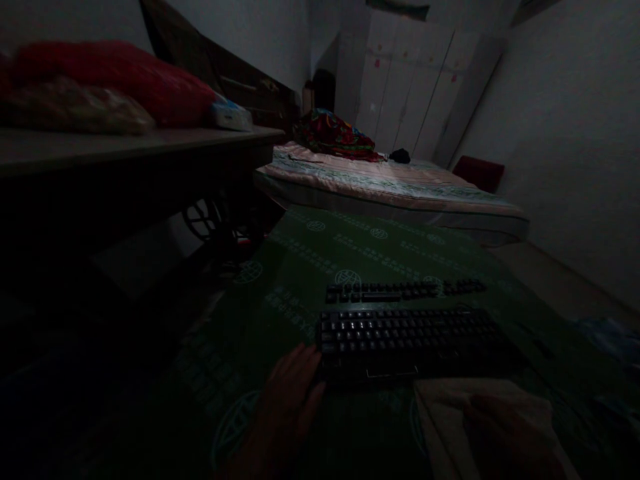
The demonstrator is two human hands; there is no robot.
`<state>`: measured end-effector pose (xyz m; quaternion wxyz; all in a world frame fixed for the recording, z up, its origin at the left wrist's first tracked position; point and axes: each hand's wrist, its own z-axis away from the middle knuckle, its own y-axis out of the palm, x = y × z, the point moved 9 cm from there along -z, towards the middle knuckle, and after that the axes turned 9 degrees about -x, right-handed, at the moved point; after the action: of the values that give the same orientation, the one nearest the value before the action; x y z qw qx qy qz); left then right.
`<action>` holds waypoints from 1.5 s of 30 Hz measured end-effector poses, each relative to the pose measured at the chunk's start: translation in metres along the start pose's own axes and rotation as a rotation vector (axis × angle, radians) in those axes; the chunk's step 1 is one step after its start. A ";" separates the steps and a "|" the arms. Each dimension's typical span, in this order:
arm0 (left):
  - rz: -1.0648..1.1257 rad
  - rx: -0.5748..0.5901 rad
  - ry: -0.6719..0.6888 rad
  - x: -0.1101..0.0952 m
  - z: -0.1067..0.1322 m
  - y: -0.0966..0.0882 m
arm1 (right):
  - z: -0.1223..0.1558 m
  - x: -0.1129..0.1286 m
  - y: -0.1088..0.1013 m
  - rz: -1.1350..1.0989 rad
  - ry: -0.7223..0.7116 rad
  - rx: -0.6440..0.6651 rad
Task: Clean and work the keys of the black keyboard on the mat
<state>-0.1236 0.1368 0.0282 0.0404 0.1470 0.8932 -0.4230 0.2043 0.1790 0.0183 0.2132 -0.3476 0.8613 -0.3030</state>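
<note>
A black keyboard (400, 333) lies on a green printed sheet, with the key spaces along its lower left showing a gap at the space bar. My left hand (295, 383) is at its left end, fingers stretched out and the tips at the keyboard's edge. Behind it, a row of loose black keycaps (380, 293) is laid out on the sheet. My right hand (505, 430) is on a beige cloth (440, 407) in front of the keyboard and holds it from above; its fingers are dim and partly lost in shadow.
The green sheet (325, 240) covers the work surface. Beyond is a bed (380, 183) with a bundled red patterned blanket (333, 133). On the left, a table (210, 138) bears a red plastic bag (115, 77) and a small white-blue box (233, 117). White wardrobes (400, 87) stand behind.
</note>
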 end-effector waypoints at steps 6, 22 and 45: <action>0.003 0.058 -0.045 -0.005 0.003 0.002 | 0.010 -0.020 0.016 -0.118 -0.002 0.081; 0.002 0.048 -0.029 -0.018 -0.002 -0.006 | -0.167 0.039 0.032 -0.289 0.145 0.103; 0.067 0.001 -0.048 -0.020 0.001 -0.012 | -0.258 0.038 0.204 -0.292 0.162 0.657</action>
<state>-0.1082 0.1243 0.0401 0.0759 0.1669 0.8862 -0.4255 -0.0665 0.3648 0.0629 0.1990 -0.3547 0.6733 -0.6174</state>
